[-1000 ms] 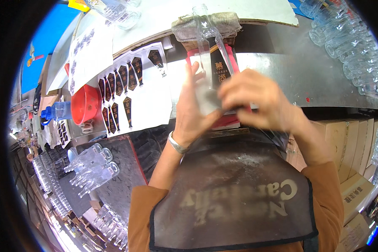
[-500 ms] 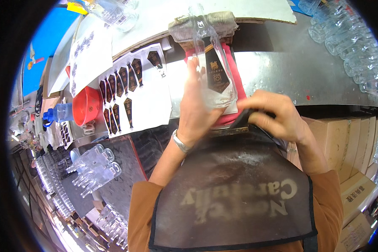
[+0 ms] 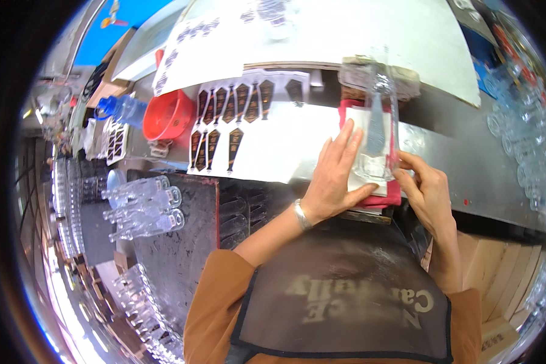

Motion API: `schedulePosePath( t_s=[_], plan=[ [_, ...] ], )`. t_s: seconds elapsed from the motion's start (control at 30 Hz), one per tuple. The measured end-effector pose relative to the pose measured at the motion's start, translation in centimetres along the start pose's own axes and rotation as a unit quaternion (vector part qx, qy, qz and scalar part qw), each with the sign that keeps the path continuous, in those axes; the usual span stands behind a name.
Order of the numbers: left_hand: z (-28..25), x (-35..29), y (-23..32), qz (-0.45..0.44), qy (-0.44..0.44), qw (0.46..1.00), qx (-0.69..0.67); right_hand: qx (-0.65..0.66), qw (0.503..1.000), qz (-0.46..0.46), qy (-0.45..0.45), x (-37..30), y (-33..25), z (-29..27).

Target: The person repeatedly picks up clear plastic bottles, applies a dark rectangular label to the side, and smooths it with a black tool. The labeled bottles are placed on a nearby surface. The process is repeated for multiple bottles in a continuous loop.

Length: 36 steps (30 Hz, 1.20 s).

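Note:
A clear glass bottle (image 3: 379,130) lies on its side, neck away from me, over a white cloth (image 3: 358,118) and a red cloth (image 3: 397,193). Its neck rests on a folded, worn towel (image 3: 353,76). Through the glass, a long tapered label (image 3: 376,124) appears plain grey. My left hand (image 3: 335,176) lies open along the bottle's left side, fingers stretched over the white cloth and thumb by the base. With bent fingers, my right hand (image 3: 424,187) grips the lower right edge of the bottle near its base.
Left of the bottle lies a white sheet (image 3: 267,145) of dark tie-shaped labels, beside a red bowl (image 3: 168,115) and a blue-capped plastic bottle (image 3: 124,110). Clear bottles stand at right (image 3: 528,151) and lie on a dark surface at left (image 3: 142,209). Cardboard boxes (image 3: 488,267) are stacked lower right.
The bottle's label showed dark with gold print and now shows grey. A dark object at my right hand is no longer visible there; that hand now touches the bottle. The view has shifted left.

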<state>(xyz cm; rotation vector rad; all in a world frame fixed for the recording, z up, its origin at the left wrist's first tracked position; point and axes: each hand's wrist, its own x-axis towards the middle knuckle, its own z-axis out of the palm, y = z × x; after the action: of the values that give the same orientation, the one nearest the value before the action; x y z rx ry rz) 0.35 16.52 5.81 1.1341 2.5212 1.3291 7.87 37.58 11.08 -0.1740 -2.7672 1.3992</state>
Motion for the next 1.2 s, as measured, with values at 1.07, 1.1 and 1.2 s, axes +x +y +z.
schedulePosePath(
  t_s=[1.07, 1.1, 1.2],
  plan=[
    [-21.1, 14.8, -16.5, -0.003, 0.086, 0.918, 0.388, 0.029, 0.987, 0.006, 0.161, 2.3, 3.6, 0.0],
    [-21.1, 15.3, -17.5, 0.029, 0.119, 0.917, 0.379, 0.033, 0.987, 0.003, 0.157, 2.3, 3.2, 0.1],
    [-20.9, 17.9, -19.4, 0.04, 0.113, 0.912, 0.393, 0.03, 0.987, -0.004, 0.157, 1.9, 2.6, -0.2]
  ],
)
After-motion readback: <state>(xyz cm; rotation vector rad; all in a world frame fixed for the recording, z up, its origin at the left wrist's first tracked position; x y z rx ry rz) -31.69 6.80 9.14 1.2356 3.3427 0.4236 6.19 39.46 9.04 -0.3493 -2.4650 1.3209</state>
